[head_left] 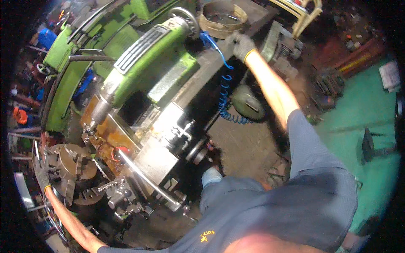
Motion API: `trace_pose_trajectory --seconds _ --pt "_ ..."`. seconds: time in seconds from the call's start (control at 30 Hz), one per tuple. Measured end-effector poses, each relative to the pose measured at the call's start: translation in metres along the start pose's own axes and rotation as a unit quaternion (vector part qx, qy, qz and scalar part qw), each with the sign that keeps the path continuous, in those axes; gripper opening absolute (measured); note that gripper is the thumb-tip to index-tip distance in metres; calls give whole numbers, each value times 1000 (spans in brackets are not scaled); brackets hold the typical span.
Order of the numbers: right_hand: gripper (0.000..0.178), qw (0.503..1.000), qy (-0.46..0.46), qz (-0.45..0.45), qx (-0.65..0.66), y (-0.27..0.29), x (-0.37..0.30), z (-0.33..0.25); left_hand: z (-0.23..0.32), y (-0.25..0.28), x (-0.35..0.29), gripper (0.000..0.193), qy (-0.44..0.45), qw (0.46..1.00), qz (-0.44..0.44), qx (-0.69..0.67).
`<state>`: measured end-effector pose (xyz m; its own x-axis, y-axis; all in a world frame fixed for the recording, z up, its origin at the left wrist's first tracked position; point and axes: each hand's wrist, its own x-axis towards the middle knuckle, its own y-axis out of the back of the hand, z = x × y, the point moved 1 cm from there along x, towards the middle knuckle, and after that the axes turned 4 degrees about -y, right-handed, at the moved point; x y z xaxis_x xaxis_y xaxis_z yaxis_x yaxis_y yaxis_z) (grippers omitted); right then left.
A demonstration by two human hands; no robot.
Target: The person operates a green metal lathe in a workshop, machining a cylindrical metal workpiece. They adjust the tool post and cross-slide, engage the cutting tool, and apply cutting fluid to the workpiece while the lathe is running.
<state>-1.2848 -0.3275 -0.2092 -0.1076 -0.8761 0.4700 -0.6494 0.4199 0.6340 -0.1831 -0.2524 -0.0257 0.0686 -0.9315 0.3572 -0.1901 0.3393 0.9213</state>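
Both my arms are stretched wide across a green lathe [175, 69]. My left hand [42, 175], in a dark grey glove, is at the far left beside the metal chuck [71, 162] with its jaws. Its fingers are too dim and small to make out. In a similar glove, my right hand [244, 47] is over the far end of the lathe bed. Its fingers look curled in, and whatever they may hold is hidden. Just left of that hand lies a blue air gun [206, 39], from which a blue coiled hose [225, 90] hangs down.
A round, rusty-rimmed basin [222, 26] stands beyond my right hand, near a handwheel [185, 21]. A long metal lever [149, 181] slants over the carriage in front of me. Metal parts [329, 86] are piled at the right, by the green floor [341, 126].
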Motion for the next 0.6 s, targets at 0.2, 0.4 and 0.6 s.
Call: trace_pose_trajectory --seconds 0.2,0.4,0.6 --pt "42 933 -289 59 205 -8 108 -10 31 34 -17 49 25 999 -28 -29" --pt "28 997 50 35 49 -77 107 -168 60 75 -52 59 182 981 -71 -25" --pt "39 948 95 -123 -277 -133 146 -233 133 91 -24 55 148 987 -48 50"
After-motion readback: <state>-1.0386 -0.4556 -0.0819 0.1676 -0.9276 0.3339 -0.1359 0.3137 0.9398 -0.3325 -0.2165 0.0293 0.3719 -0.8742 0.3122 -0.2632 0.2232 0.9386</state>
